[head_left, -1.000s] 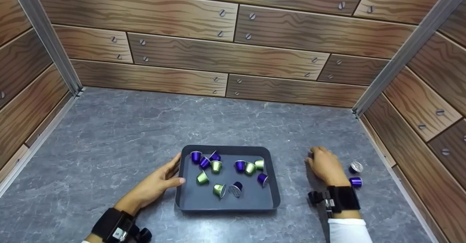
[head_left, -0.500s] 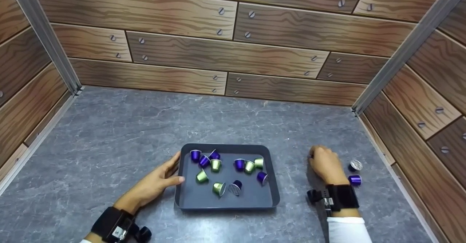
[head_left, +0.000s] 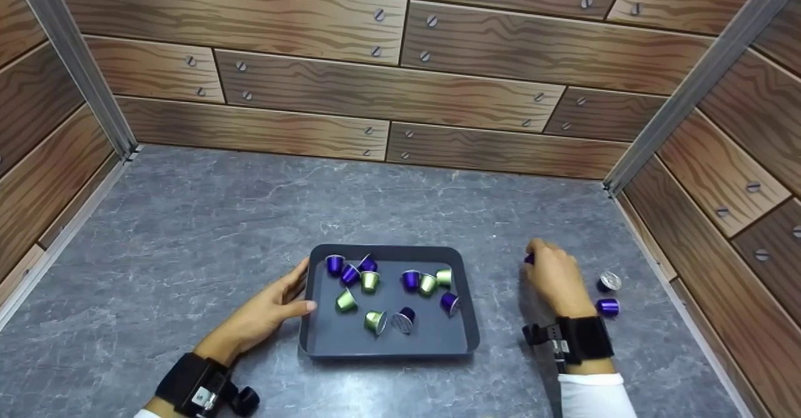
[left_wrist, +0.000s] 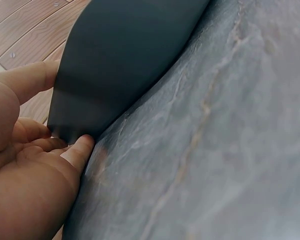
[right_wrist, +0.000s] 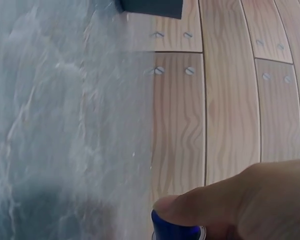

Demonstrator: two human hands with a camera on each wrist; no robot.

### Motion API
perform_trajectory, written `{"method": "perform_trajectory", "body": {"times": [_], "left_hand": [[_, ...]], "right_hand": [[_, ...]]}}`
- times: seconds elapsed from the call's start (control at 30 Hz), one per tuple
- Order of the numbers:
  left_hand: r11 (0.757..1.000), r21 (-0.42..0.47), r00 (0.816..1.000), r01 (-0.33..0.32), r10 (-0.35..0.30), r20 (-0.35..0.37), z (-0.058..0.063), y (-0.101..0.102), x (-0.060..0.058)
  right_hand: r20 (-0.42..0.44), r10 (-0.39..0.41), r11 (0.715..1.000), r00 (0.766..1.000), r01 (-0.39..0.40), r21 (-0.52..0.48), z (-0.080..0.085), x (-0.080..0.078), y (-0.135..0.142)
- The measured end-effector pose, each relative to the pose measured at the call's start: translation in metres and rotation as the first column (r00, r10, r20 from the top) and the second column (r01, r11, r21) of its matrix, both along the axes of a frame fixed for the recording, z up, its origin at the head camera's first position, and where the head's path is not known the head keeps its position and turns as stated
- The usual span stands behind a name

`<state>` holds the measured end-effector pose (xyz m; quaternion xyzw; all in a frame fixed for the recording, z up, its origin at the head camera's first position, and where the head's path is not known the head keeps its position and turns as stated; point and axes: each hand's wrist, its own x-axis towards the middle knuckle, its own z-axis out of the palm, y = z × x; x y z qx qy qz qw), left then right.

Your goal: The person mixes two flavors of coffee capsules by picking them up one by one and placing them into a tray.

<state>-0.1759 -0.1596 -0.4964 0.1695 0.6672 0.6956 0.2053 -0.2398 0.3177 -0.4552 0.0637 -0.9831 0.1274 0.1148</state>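
A dark grey tray (head_left: 388,350) holds several purple and green coffee capsules, such as a green capsule (head_left: 375,321) near its front. At its left side my left hand (head_left: 266,311) grips the wall, thumb over the rim and the other fingers against the outside. The left wrist view shows those fingers low on the tray's outer wall (left_wrist: 125,55). To the right of the tray, my right hand (head_left: 554,277) pinches a purple coffee capsule (right_wrist: 172,230), mostly covered by the fingers in the head view. Beyond the right wrist lie a purple capsule (head_left: 607,307) and a capsule with its silver lid up (head_left: 609,281).
The grey marbled tabletop (head_left: 250,205) is enclosed by a wood-patterned back wall (head_left: 313,86) and side walls. Metal posts stand in the corners, with the right post (head_left: 682,99) beyond the loose capsules. Each wrist wears a black camera strap.
My right hand has closed on the purple capsule beside the tray and shifted slightly, so the capsule now shows at the fingertips. My left hand has stayed on the tray.
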Motion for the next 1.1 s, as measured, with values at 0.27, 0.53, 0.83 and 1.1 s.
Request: {"method": "perform_trajectory", "body": {"times": [0.27,0.53,0.83,1.1], "left_hand": [[0.998,-0.009,0.998,-0.055,0.055,-0.027,-0.019,-0.002,-0.004],[0.999,-0.005,0.997,-0.041,0.040,-0.060,-0.019,-0.002,-0.004],[1.000,0.013,0.999,-0.027,0.027,-0.030,-0.019,-0.002,-0.005],[0.999,0.015,0.999,-0.034,0.034,-0.029,-0.020,-0.002,-0.006]], "right_hand": [[-0.086,0.061,0.998,0.994,-0.063,-0.021,0.008,0.005,-0.013],[-0.197,0.129,0.989,0.972,-0.140,-0.042,0.015,0.009,-0.030],[-0.295,0.209,0.966,0.932,-0.244,-0.086,0.023,0.014,-0.048],[-0.220,0.252,0.949,0.942,-0.285,-0.133,0.030,0.024,-0.062]]}}
